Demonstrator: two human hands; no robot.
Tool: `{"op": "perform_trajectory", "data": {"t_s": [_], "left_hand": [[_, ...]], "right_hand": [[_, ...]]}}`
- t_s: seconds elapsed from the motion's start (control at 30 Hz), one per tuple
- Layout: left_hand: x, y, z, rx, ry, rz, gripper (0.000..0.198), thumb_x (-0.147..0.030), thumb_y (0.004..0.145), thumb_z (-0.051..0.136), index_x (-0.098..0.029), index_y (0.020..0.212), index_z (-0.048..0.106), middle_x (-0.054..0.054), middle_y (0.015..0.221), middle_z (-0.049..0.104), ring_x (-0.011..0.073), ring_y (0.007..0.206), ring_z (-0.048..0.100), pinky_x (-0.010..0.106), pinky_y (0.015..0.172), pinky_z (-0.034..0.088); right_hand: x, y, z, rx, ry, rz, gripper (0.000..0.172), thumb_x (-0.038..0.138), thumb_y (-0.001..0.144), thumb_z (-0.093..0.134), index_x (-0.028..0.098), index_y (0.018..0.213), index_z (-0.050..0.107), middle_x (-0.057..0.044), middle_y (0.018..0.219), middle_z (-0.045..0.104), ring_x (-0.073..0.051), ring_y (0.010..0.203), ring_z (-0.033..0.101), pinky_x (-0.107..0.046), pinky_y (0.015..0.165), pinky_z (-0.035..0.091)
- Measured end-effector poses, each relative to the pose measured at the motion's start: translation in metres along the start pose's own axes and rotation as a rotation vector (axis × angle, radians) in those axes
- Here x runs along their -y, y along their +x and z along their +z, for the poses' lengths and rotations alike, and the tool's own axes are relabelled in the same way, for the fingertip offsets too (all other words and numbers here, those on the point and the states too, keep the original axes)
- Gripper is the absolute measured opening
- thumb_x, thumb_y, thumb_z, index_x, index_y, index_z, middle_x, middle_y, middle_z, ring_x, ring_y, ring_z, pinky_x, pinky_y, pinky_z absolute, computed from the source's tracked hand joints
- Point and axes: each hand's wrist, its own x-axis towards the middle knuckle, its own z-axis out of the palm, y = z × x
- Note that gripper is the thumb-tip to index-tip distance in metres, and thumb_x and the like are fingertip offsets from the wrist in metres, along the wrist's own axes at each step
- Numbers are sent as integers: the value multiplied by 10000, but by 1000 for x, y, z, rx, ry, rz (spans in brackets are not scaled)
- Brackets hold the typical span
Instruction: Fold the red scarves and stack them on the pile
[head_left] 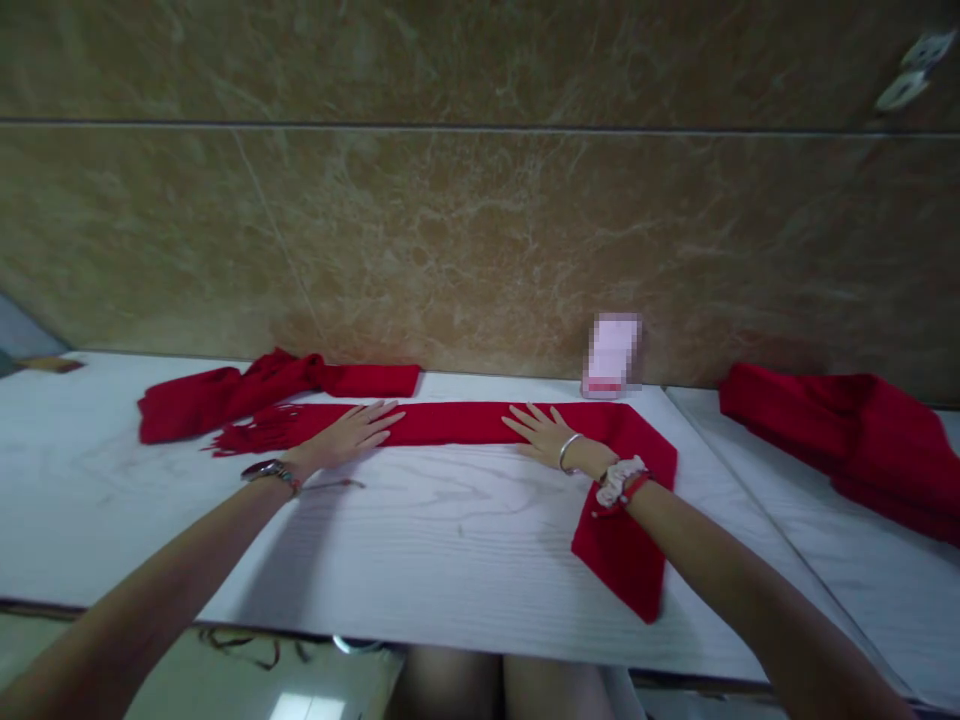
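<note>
A long red scarf lies stretched across the far side of the white table, its fringed end at the left and its right part bent down toward the near edge. My left hand lies flat and open on the scarf near the fringe, a watch on that wrist. My right hand rests flat and open on the scarf right of the middle, with bracelets on the wrist. Neither hand grips anything.
A second red scarf lies bunched at the back left. A red cloth pile sits on the adjoining table at the right. A small pink blurred card stands against the marble wall. My knees show below the table's near edge.
</note>
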Motion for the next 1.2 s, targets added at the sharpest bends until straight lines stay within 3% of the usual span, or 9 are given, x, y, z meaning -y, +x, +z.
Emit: {"op": "perform_trajectory", "data": {"t_s": [0.1,0.17,0.23,0.33,0.43,0.5,0.8,0.97,1.2], "left_hand": [[26,-23,5,-10,26,-53,511,-414,946,143,-188,1343,372,43,1432,308,197,1317,223,354,1061,177],[28,-28,0,-7,24,-93,508,-400,950,131,-185,1345,365,47,1422,328,200,1310,241,372,1055,184],[12,-21,-10,-21,3,-94,491,-380,952,147,-185,1351,357,70,1424,322,206,1310,246,399,1053,181],[-35,6,-24,-75,-38,39,464,-384,953,202,-214,1362,338,58,1431,310,187,1319,231,388,1071,132],[-75,33,-25,-37,-84,153,450,-393,953,233,-233,1364,328,35,1425,327,165,1327,214,366,1078,111],[-83,39,-20,8,-92,193,442,-397,947,267,-251,1359,334,23,1430,316,177,1337,184,383,1077,104],[-39,-6,-18,97,-139,181,431,-392,945,257,-306,1363,314,-14,1434,305,200,1350,126,428,1077,47],[-26,-11,-23,62,-110,59,475,-416,950,207,-289,1408,194,19,1453,260,198,1347,140,435,1073,60],[3,-34,-7,109,-39,-134,461,-427,941,220,-319,1389,254,22,1464,225,276,1345,119,525,1043,102]], "right_hand": [[-2,3,-1,34,10,3,527,458,909,270,291,1403,199,-50,1487,149,-318,1344,87,-617,1011,171],[0,7,-7,33,12,-2,508,453,906,281,302,1390,247,-48,1479,191,-326,1338,127,-621,1005,185],[8,14,-13,-20,1,-46,486,446,908,281,313,1376,285,-45,1469,230,-320,1334,157,-613,1010,184],[28,28,-16,-91,-5,-130,464,454,913,262,353,1365,292,-22,1472,229,-313,1339,140,-618,1009,174],[44,34,-13,-8,-1,-108,464,456,910,284,372,1366,270,-17,1491,162,-348,1339,96,-654,986,166],[47,33,-11,46,9,-97,471,466,906,294,383,1368,251,-21,1499,115,-368,1336,64,-671,979,140],[41,30,-19,107,108,-103,460,496,904,256,408,1356,270,-6,1501,113,-369,1336,39,-656,997,98],[50,52,-16,-80,94,-10,500,484,906,228,364,1391,213,-37,1490,170,-358,1336,108,-659,982,167],[51,60,-2,-27,4,-37,517,496,896,251,366,1393,192,-50,1497,136,-366,1328,140,-660,974,181]]}}
